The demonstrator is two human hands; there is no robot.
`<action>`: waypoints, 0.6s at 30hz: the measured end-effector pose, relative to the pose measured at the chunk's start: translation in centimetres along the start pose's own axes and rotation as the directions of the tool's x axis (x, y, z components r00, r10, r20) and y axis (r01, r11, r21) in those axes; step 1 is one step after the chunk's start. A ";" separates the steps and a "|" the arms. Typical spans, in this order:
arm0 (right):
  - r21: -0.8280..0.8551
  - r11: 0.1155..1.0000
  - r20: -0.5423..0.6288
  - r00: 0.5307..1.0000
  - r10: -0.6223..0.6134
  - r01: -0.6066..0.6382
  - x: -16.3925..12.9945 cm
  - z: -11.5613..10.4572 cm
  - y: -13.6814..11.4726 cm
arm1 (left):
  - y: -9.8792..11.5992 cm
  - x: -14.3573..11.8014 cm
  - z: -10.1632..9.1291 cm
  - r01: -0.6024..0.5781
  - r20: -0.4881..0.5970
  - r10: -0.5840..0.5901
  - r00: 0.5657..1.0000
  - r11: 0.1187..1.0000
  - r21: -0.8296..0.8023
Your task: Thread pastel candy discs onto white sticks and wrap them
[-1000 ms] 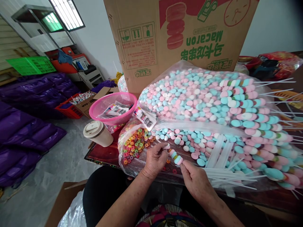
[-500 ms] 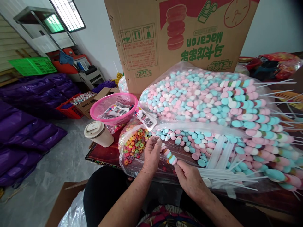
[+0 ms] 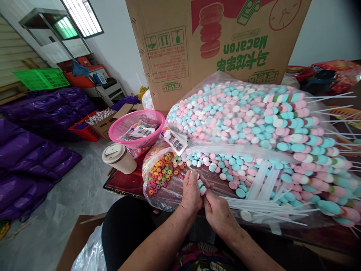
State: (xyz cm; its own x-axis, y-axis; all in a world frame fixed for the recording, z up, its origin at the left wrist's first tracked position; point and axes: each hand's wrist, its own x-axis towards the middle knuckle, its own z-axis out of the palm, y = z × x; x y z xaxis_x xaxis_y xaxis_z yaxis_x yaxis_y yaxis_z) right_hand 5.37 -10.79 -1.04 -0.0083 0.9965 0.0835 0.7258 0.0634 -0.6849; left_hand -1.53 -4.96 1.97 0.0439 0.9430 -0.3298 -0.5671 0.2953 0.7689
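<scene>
at the left of the frame purple sacks (image 3: 36, 158) lie on the floor, with a green crate (image 3: 41, 78) above them in the upper left. moving right, a lidded paper cup (image 3: 119, 158) lies tilted at the table edge, and just behind it a pink basket (image 3: 137, 128) holds printed packets. beside the cup, a clear bag shows a heap of coloured ring candies (image 3: 163, 172). low in the centre, the left hand (image 3: 192, 192) has its fingers curled and pinched around a short candy skewer (image 3: 201, 187) of pink, white and blue discs. the right hand (image 3: 217, 213) sits just beside it, touching, fingers pressed together at the skewer's lower end; the stick itself is hidden between the hands. right of the hands, loose white sticks (image 3: 265, 205) lie fanned on the plastic. above them a big clear bag of pastel discs (image 3: 225, 116) leans on a cardboard box (image 3: 214, 41) at top centre. finished skewers (image 3: 307, 150) pile up along the right edge.
</scene>
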 end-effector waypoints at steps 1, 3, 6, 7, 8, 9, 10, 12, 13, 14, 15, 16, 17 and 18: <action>-0.003 1.000 0.006 1.000 -0.005 0.005 0.1 0.1 0.0 | -0.1 0.0 0.0 0.004 -0.008 -0.004 1.000 1.000 -0.010; 0.013 1.000 0.008 1.000 -0.023 0.022 0.2 0.0 0.1 | -0.2 0.1 -0.1 0.003 -0.014 -0.003 1.000 1.000 -0.017; 0.094 0.994 -0.011 0.998 -0.059 0.059 0.5 -0.6 0.5 | 0.1 0.5 -0.4 -0.006 -0.040 0.006 0.999 1.000 -0.011; 0.120 0.990 -0.017 0.997 -0.071 0.073 0.5 -0.9 0.6 | 0.3 0.6 -0.5 -0.007 -0.054 0.006 0.999 1.000 -0.010; 0.136 0.987 -0.020 0.996 -0.083 0.085 0.6 -1.2 0.7 | 0.5 0.8 -0.6 -0.007 -0.062 0.006 0.998 1.000 -0.014; 0.145 0.985 -0.019 0.995 -0.095 0.097 0.5 -1.4 0.8 | 0.8 0.9 -0.7 -0.008 -0.061 0.007 0.998 1.000 -0.023; 0.147 0.984 -0.018 0.995 -0.100 0.101 0.4 -1.6 0.8 | 1.0 1.0 -0.7 -0.007 -0.053 0.006 0.999 0.999 -0.035; 0.139 0.986 -0.018 0.995 -0.093 0.095 0.1 -1.7 0.7 | 1.4 0.9 -0.7 -0.001 -0.031 -0.001 1.000 0.998 -0.059; 0.130 0.988 -0.023 0.996 -0.085 0.088 0.0 -1.6 0.6 | 1.5 0.9 -0.6 0.009 -0.031 -0.011 0.999 0.998 -0.061; 0.116 0.989 -0.028 0.996 -0.085 0.088 0.0 -1.4 0.5 | 1.5 1.0 -0.6 0.029 -0.053 -0.032 0.998 0.998 -0.058; 0.097 0.991 -0.035 0.995 -0.091 0.094 0.1 -1.1 0.5 | 1.5 1.1 -0.6 0.039 -0.078 -0.043 0.996 0.998 -0.053; 0.071 0.992 -0.044 0.994 -0.097 0.100 0.3 -0.8 0.6 | 1.4 1.3 -0.6 0.056 -0.114 -0.060 0.992 0.998 -0.041; 0.046 0.993 -0.049 0.993 -0.109 0.111 0.6 -0.4 0.7 | 1.2 1.6 -0.7 0.054 -0.136 -0.058 0.989 0.998 -0.034; 0.029 0.992 -0.055 0.991 -0.120 0.122 0.9 -0.1 0.8 | 1.1 1.9 -0.8 0.065 -0.146 -0.069 0.987 0.997 -0.034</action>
State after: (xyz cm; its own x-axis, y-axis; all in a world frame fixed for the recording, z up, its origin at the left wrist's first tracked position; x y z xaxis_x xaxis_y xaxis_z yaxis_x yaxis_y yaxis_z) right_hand 6.03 -9.88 -1.43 -0.0577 0.9771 0.2047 0.6990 0.1860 -0.6905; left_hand -2.71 -3.01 1.75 -0.0379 0.8878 -0.4586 -0.5910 0.3502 0.7267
